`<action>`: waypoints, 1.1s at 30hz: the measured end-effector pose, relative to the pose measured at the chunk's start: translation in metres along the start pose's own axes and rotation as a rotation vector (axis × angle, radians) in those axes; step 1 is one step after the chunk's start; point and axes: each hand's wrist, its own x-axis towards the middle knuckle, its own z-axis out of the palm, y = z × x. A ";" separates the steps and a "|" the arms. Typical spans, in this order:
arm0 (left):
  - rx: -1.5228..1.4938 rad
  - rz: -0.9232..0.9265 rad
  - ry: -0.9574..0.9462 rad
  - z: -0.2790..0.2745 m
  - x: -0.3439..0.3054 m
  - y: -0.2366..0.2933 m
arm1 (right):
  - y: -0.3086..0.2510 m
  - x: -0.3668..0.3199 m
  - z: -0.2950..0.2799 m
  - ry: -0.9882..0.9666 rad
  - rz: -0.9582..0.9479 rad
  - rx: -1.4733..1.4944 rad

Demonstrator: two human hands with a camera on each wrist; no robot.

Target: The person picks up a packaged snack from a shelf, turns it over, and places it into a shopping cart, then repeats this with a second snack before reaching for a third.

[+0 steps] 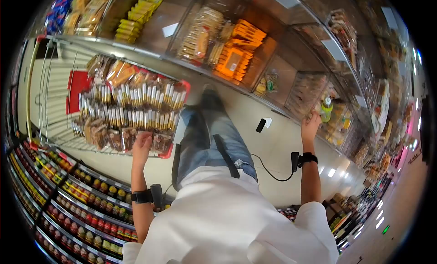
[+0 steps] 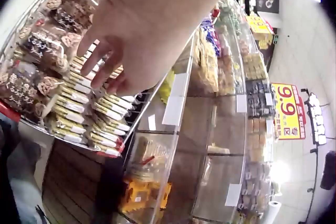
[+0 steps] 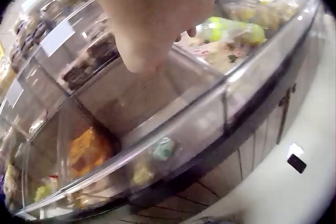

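Observation:
My left hand [image 1: 142, 143] is at the near edge of a shopping cart, over brown bagged snacks [image 1: 114, 139]. In the left wrist view the left hand [image 2: 128, 43] has loosely bent, spread fingers above rows of white-and-gold wrapped sticks [image 2: 71, 106], gripping nothing. My right hand [image 1: 311, 124] is at a clear shelf bin, beside a green bottle [image 1: 327, 110]. From the right wrist view, the right hand [image 3: 157, 29] hangs over a bin divider, its fingertips close to the bottle [image 3: 231, 30]; most of its fingers are hidden behind the hand.
Clear bins along the front hold orange packs [image 1: 234, 59], yellow packs [image 1: 136, 20] and other bagged food. A dark phone-like object [image 1: 261, 125] lies on the floor [image 1: 241, 109] beside a white piece. Shelves of jars [image 1: 91, 218] stand at the lower left. A cable hangs near the right wrist.

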 end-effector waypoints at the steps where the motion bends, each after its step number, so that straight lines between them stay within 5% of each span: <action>1: 0.028 -0.006 -0.023 0.002 0.005 0.007 | 0.015 -0.013 0.003 -0.031 0.067 0.008; 7: 0.192 0.050 -0.058 0.014 0.017 0.031 | 0.049 -0.057 0.027 -0.070 0.265 -0.039; 20: 0.200 0.208 -0.054 0.083 0.034 0.092 | -0.005 0.115 -0.018 0.320 0.044 0.203; 26: 0.276 0.258 -0.115 0.105 0.063 0.143 | -0.011 0.125 -0.014 0.107 0.021 0.203; 33: 0.456 0.339 -0.184 0.127 0.102 0.176 | 0.046 0.108 0.000 0.282 0.214 0.188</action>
